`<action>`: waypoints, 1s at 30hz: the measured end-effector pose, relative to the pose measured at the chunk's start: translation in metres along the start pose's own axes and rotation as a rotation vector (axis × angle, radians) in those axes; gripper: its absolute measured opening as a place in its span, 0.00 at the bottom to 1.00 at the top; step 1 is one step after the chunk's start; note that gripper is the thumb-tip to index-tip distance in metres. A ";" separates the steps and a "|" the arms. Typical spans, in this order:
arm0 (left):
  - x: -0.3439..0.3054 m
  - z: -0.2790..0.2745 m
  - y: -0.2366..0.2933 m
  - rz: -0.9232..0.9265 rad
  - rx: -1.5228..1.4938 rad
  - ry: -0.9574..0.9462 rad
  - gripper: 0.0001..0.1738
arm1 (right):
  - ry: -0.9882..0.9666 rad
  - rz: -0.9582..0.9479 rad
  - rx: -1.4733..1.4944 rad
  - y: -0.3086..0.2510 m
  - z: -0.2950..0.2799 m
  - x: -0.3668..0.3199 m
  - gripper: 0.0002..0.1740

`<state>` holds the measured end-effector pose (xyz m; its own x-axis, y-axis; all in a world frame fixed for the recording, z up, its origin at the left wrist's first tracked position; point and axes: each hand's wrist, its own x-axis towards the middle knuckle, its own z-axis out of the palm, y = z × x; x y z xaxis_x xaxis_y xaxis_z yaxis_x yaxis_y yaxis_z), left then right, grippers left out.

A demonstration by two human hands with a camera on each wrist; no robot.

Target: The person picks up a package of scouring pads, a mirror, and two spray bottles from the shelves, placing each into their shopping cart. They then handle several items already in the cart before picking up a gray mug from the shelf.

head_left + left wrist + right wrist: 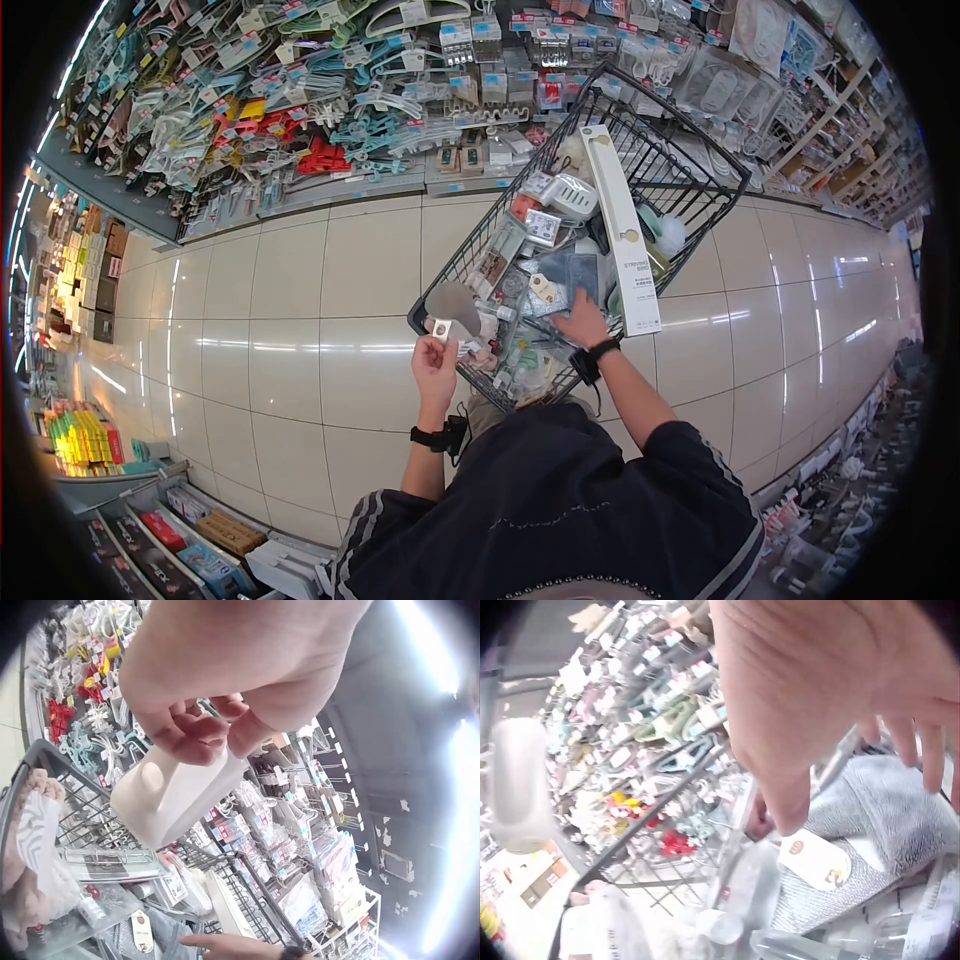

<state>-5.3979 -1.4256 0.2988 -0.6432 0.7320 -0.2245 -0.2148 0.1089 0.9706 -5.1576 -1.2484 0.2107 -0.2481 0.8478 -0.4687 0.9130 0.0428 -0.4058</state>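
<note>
My left hand (434, 368) pinches a pale, smooth plastic piece (176, 791) with a rounded end, up over the near left corner of the shopping cart (680, 108). A small white tag (441, 329) shows at its lower end in the head view. My right hand (582, 322) reaches down into the cart, over a folded grey towel (885, 802) with a white label (816, 859). Its thumb comes right at that label, and the other fingers extend loosely over the towel.
A long white box (622, 235) lies across the cart's right side. A white slotted plastic item (570, 197) and several clear packs fill the basket. Hangers (390, 130) crowd the shelf ahead. Tiled floor (290, 350) stretches left of the cart, with lower shelving (230, 530) behind.
</note>
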 end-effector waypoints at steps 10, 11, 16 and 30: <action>-0.027 -0.027 -0.019 -0.048 0.151 0.071 0.14 | 0.279 0.271 -0.102 0.020 0.072 0.094 0.56; -0.029 -0.031 -0.019 -0.071 0.124 0.080 0.14 | 0.258 0.259 -0.087 0.018 0.066 0.091 0.54; -0.033 -0.042 -0.017 -0.085 0.167 0.127 0.14 | 0.261 0.231 -0.295 0.020 0.069 0.099 0.44; 0.002 -0.022 -0.035 -0.028 0.081 0.033 0.10 | 0.496 0.076 0.029 0.009 0.034 0.059 0.31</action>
<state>-5.4076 -1.4425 0.2624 -0.6616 0.7058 -0.2535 -0.1739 0.1844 0.9673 -5.1747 -1.2162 0.1523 0.0094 0.9974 -0.0715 0.9113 -0.0380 -0.4100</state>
